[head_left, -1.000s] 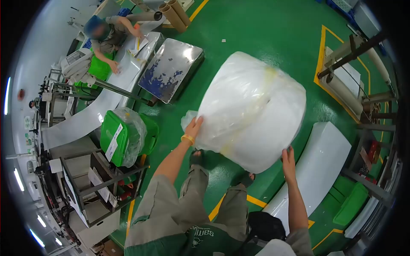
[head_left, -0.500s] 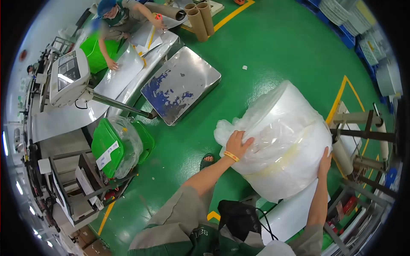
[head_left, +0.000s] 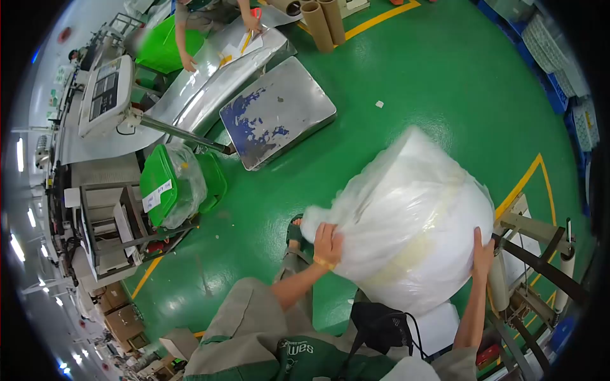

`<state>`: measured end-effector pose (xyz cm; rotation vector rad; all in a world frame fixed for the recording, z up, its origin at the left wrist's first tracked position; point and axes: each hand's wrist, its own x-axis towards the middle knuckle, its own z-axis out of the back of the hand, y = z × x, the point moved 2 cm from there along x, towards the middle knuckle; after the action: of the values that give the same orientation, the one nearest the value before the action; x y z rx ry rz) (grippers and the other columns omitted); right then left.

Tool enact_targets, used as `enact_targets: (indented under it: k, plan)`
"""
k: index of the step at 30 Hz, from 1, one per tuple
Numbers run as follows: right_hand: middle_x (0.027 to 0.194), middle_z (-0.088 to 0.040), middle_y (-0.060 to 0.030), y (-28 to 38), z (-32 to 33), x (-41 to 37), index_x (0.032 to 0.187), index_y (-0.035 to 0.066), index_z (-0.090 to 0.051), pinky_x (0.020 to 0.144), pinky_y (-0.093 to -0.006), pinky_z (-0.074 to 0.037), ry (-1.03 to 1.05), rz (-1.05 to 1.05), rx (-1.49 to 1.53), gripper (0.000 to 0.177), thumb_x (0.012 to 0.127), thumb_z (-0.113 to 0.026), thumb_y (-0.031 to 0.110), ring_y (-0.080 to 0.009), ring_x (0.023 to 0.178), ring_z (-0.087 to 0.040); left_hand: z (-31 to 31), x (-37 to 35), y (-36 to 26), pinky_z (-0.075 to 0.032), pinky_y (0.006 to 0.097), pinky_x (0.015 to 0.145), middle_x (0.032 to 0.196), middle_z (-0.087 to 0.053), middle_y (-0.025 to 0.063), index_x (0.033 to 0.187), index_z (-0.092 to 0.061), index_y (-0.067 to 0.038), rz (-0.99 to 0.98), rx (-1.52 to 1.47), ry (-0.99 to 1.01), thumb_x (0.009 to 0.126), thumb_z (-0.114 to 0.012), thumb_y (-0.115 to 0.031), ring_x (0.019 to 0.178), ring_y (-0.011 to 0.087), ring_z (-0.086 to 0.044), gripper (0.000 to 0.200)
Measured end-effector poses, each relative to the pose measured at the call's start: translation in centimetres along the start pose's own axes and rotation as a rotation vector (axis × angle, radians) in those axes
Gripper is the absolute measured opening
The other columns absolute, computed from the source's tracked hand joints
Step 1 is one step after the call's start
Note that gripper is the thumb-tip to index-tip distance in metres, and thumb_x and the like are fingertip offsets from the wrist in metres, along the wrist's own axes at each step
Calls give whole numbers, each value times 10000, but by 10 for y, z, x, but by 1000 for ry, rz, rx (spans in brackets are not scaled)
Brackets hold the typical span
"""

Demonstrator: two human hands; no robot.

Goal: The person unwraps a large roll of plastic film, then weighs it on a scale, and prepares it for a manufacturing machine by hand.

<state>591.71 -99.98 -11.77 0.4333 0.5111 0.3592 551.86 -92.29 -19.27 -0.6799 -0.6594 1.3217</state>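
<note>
1. The wrapped roll [head_left: 413, 222] is sitting lower and closer to the person's body than it was a second ago. Then it was being held out over the green floor [head_left: 413, 76]; now it is filling the lower right of the view, just beside the metal rack [head_left: 540, 241].
2. The roll is also turning in the grip. Its bunched plastic end is now facing the person's left side instead of pointing away and up.
3. Judging from this, the load is being swung round and drawn in rather than set down. Whether its underside is resting on anything is hidden behind its own bulk.
4. The left hand [head_left: 327, 244] is changing its hold. Half a second ago it was lying on top of the film; now its fingers are curling tight into the gathered plastic at the roll's near end, so it is closed on the wrap.
5. The right hand [head_left: 483, 254] is staying spread and flat, palm pressing against the far right flank of the roll with the fingers pointing up. It is bracing, not gripping.
6. The scale platform [head_left: 276, 114] is lying well apart on the floor to the upper left, and the green bin [head_left: 168, 187] is standing further left.
7. A co-worker's hand [head_left: 189, 63] is pressing on the table [head_left: 210, 82] at the top, clear of the roll.
</note>
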Motion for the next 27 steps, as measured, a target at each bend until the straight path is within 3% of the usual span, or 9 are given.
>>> enact_targets:
  k: [4,6,10,12,16,19,22,24,27]
  plan:
    - [1186,-434,-300,31,-3,27,1216,-102,-351,935,-381,-332,76,229,-27,810,710,-632,464,-379,1122,-421,-26,-110,33,-269,448,953,1143,-406,296,1162,-395,70,209,-16,56,827,-427,-155,1083,455,-354,404]
    - [1179,-439,-303,60,-3,35,1214,-101,-354,928,-383,-338,114,286,-71,805,705,-639,453,-385,1114,-426,-55,-179,57,-241,439,976,1182,-380,289,1214,-337,72,281,65,86,843,-411,-179,1114,441,-339,454]
    - [1068,-532,-265,108,-15,64,1173,-86,-397,871,-365,-395,261,514,-58,710,707,-672,375,-365,1018,-512,-43,-158,-30,-240,424,985,1219,-340,292,1243,-278,77,269,-163,395,848,-411,-216,1127,442,-332,509]
    - [1122,-511,-236,124,-21,82,1184,-68,-399,898,-347,-375,284,566,28,618,770,-620,334,-325,1061,-493,-55,-153,-46,-286,433,937,1178,-381,289,1198,-334,88,263,-229,276,844,-432,-246,1071,437,-379,496]
    - [1244,-431,-164,117,-3,79,1213,-23,-398,958,-310,-313,255,505,353,424,893,-459,249,-239,1154,-416,-65,-144,-54,-324,426,886,1074,-456,301,1072,-453,105,652,-92,113,858,-424,-228,1006,438,-422,397]
    - [1262,-411,-140,43,10,74,1283,0,-335,978,-321,-273,263,316,206,551,918,-329,412,-245,1170,-381,-65,-95,-52,-363,480,738,876,-500,318,862,-496,95,538,-40,-60,869,-431,-232,833,474,-458,334]
    - [1310,-368,-138,-21,-3,59,1294,-11,-326,994,-307,-256,294,-182,396,598,909,-325,447,-239,1212,-342,-55,-31,-44,-354,500,666,778,-500,314,783,-485,86,397,37,16,871,-438,-235,748,481,-458,336]
    - [1332,-345,-144,-31,-18,52,1291,-22,-328,1001,-302,-248,248,-253,446,626,903,-324,468,-241,1232,-322,-44,21,-45,-354,499,666,786,-504,314,833,-493,92,277,-42,-104,876,-433,-244,761,480,-466,343]
    - [1342,-330,-162,4,-44,58,1279,-40,-337,1003,-303,-245,121,7,408,658,893,-323,492,-255,1239,-314,-25,105,-44,-380,466,742,915,-513,325,991,-474,107,357,-223,-42,885,-426,-272,877,471,-480,396]
